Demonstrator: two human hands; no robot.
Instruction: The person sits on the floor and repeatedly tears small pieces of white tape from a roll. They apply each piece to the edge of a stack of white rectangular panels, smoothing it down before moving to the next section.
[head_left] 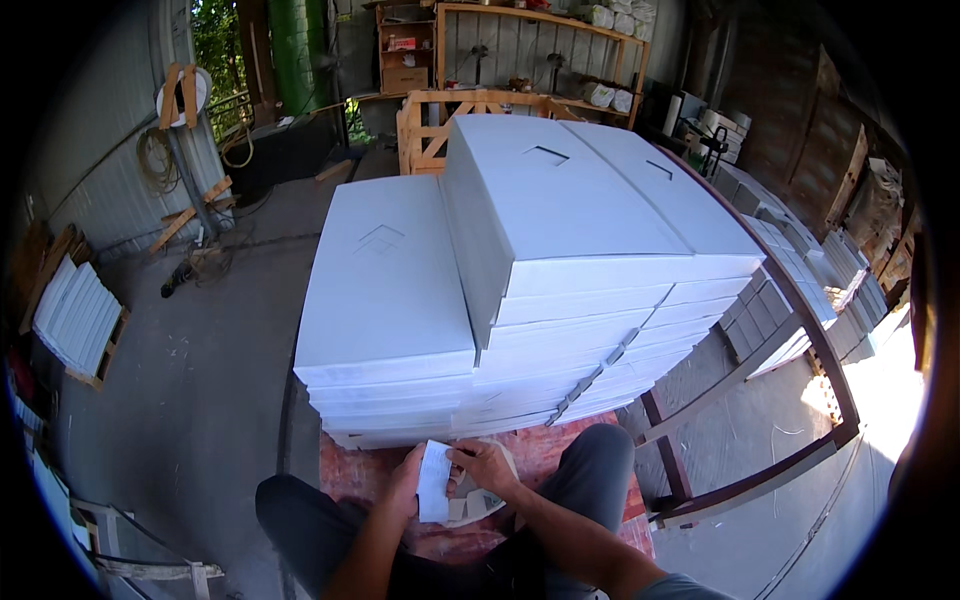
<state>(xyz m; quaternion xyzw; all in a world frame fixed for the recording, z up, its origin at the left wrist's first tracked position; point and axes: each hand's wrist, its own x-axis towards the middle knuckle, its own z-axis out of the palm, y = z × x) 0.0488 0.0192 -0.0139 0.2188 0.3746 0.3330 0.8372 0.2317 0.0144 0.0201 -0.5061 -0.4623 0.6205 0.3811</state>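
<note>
Between my knees I hold a white paper slip (434,488) upright, with faint print on it. My left hand (402,482) grips its left edge. At its upper right side, my right hand (484,466) is closed with thumb and fingers pinching the paper. A pale, rounded piece (478,506), perhaps a roll or loose sheets, lies just below my right hand; its kind is unclear. Directly ahead stand stacked flat white cartons (390,270), lower on the left, with a taller stack (575,190) on the right. Reddish board (365,475) shows beneath my hands and the cartons.
A dark metal frame (800,300) rises along the right side. Beyond it stand more white stacks (770,270). White panels (78,315) on a pallet lie at far left. A wooden crate (425,130) and shelving (540,15) stand behind the cartons. Grey floor (210,400) stretches left.
</note>
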